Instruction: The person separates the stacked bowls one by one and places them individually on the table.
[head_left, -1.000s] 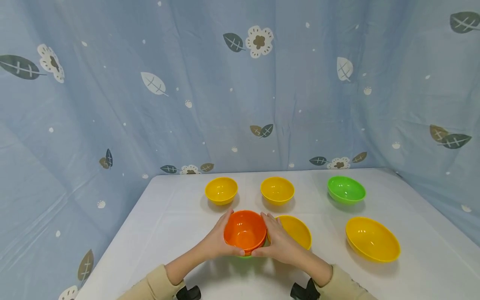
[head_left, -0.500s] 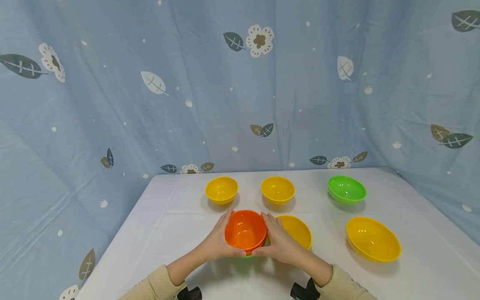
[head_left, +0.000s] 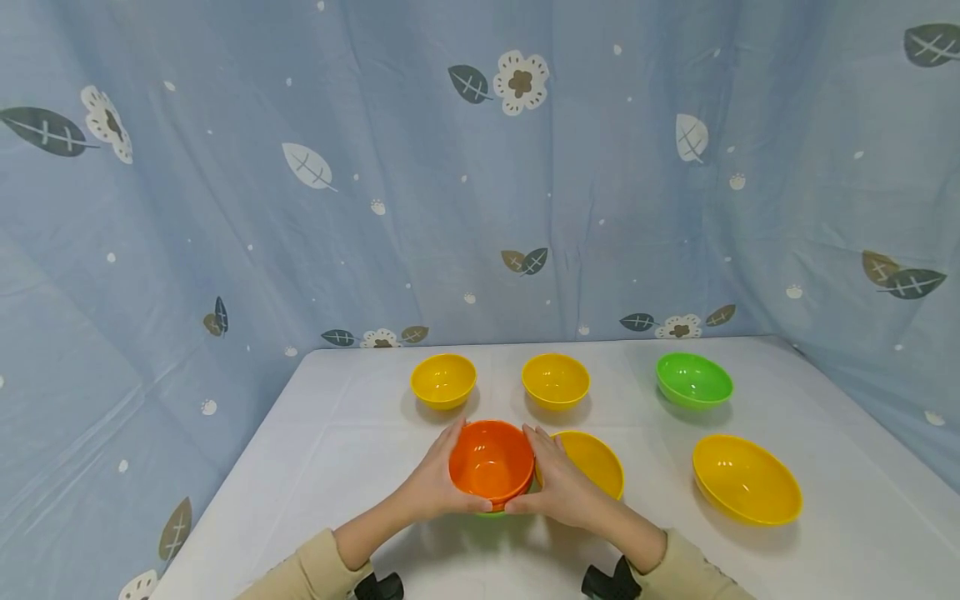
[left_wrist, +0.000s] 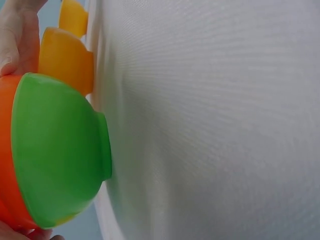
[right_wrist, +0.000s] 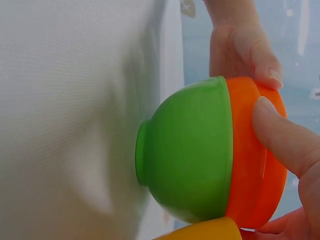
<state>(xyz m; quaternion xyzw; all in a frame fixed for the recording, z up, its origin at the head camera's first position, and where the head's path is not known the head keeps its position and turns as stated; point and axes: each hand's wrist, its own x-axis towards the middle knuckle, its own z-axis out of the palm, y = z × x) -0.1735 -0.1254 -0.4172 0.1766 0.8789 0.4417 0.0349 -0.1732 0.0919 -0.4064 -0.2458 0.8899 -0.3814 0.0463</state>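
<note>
My left hand (head_left: 433, 482) and right hand (head_left: 558, 485) curl round opposite sides of an orange bowl (head_left: 491, 462), thumbs close together at its near side. In the right wrist view two orange bands (right_wrist: 245, 150) show, one nested in the other, so there seem to be two orange bowls. Beneath them is a green bowl (right_wrist: 192, 150), its foot close to or on the white cloth. In the left wrist view the same green bowl (left_wrist: 60, 150) appears side-on, an orange rim (left_wrist: 7, 145) above it. A yellow bowl (head_left: 596, 462) stands right by my right hand, partly hidden behind it.
Two small yellow bowls, one at the back left (head_left: 443, 382) and one at the back middle (head_left: 555, 382), stand on the white-covered table (head_left: 330, 467). Farther right are a green bowl (head_left: 693, 381) and a larger yellow bowl (head_left: 746, 480). A blue patterned curtain (head_left: 420, 167) hangs behind.
</note>
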